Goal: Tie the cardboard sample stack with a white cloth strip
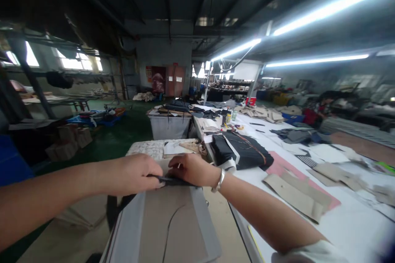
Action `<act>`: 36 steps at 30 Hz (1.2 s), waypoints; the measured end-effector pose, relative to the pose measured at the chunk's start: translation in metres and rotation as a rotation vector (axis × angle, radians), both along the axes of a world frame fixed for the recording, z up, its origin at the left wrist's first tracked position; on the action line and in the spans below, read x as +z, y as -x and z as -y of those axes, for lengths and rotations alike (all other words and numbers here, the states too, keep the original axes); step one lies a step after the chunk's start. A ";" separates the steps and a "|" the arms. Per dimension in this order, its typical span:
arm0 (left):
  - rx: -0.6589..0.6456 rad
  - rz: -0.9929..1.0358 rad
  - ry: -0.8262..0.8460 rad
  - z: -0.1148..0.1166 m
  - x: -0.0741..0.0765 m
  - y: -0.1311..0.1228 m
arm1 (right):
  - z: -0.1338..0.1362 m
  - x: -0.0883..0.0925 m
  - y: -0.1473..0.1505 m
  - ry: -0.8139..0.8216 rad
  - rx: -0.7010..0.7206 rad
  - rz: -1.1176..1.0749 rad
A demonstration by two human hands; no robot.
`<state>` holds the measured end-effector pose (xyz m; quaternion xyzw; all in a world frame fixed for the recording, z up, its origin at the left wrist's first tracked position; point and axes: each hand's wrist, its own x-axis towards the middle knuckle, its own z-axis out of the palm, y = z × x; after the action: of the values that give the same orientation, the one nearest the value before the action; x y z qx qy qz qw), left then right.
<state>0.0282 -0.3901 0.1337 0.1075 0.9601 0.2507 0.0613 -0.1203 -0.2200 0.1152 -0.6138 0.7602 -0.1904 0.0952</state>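
Grey-edged board (154, 230), white table (352, 230), dim workshop (166, 53)

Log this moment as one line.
left hand: pinching dark strip | right hand: at same strip, grip unclear | nearby: beige panel, grey borders | right side: white table, black bundle

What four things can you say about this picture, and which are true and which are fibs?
1. The bare left hand pinches a thin, dark cloth strip. True.
2. The shiny silver bracelet is on the left wrist. False: the shiny silver bracelet is on the right one.
3. A big, black fabric bundle lies on the long white table. True.
4. The flat pink sheet is on the floor. False: the flat pink sheet lies on the table.
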 end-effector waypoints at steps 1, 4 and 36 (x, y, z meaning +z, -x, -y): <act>-0.010 0.086 -0.091 0.002 0.000 0.001 | -0.006 0.000 -0.009 0.136 -0.044 -0.099; -0.055 0.232 -0.322 0.004 -0.003 0.005 | -0.025 -0.004 -0.038 0.377 0.006 -0.363; 0.175 -0.297 -0.087 0.045 -0.069 -0.042 | -0.085 0.011 0.006 0.021 -0.017 0.159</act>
<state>0.0698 -0.4350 0.0642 0.0619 0.9526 0.2776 -0.1081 -0.1264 -0.1345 0.1263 -0.5912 0.7535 -0.2470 0.1472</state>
